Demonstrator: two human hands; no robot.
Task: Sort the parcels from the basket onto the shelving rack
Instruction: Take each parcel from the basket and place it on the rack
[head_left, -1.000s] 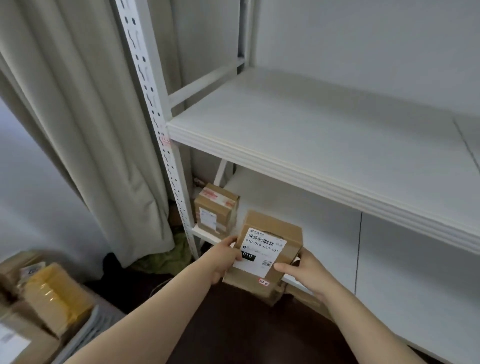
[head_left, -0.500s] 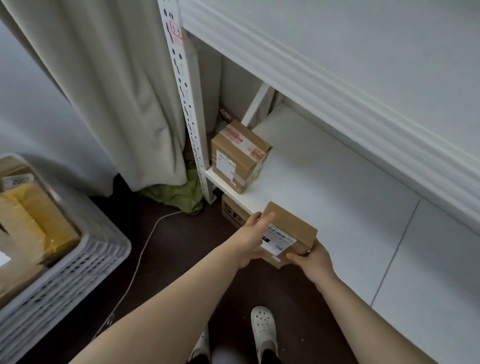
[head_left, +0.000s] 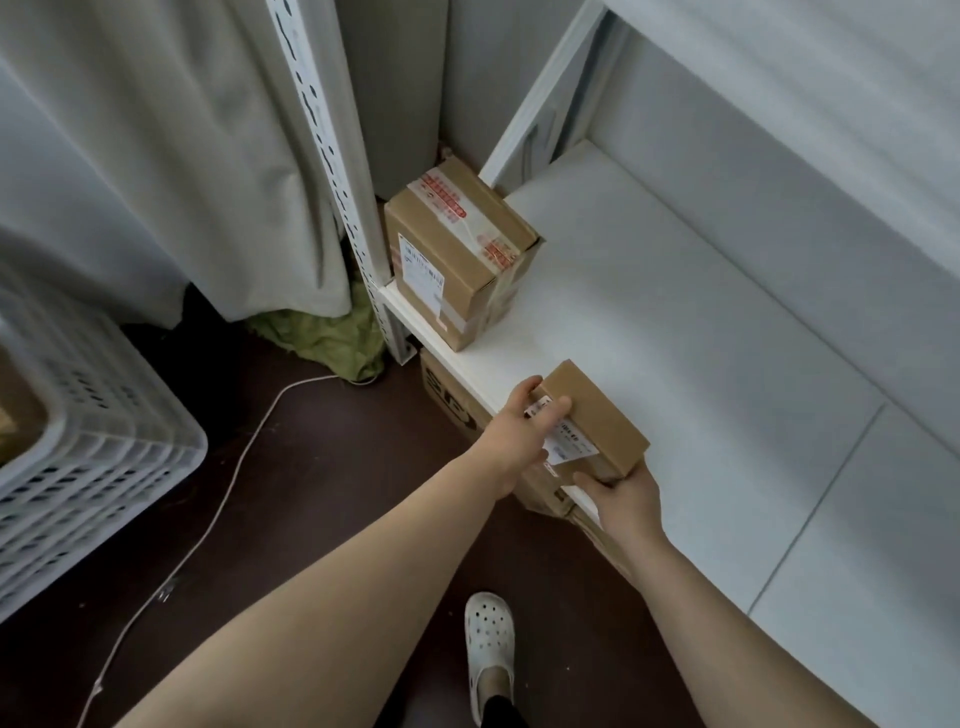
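Note:
A small brown cardboard parcel (head_left: 597, 415) with a white barcode label sits at the front edge of the lower white shelf (head_left: 675, 332) of the rack. My left hand (head_left: 519, 431) holds its near left side, thumb on the label. My right hand (head_left: 626, 493) grips its near right corner from below. A larger taped parcel (head_left: 457, 249) stands at the shelf's left end by the perforated post. The white slatted basket (head_left: 93, 447) stands on the floor at far left, with a brown parcel barely showing inside.
A beige curtain (head_left: 171, 156) hangs left of the rack post (head_left: 332, 171), green cloth (head_left: 332, 338) at its foot. A white cable (head_left: 228, 483) runs over the dark floor. More cardboard boxes (head_left: 447, 400) sit under the shelf. My white clog (head_left: 488, 644) is below.
My view tilted down and closer to the lower shelf. Both hands carried the small parcel forward and down onto the shelf's front edge; the upper shelf left the view.

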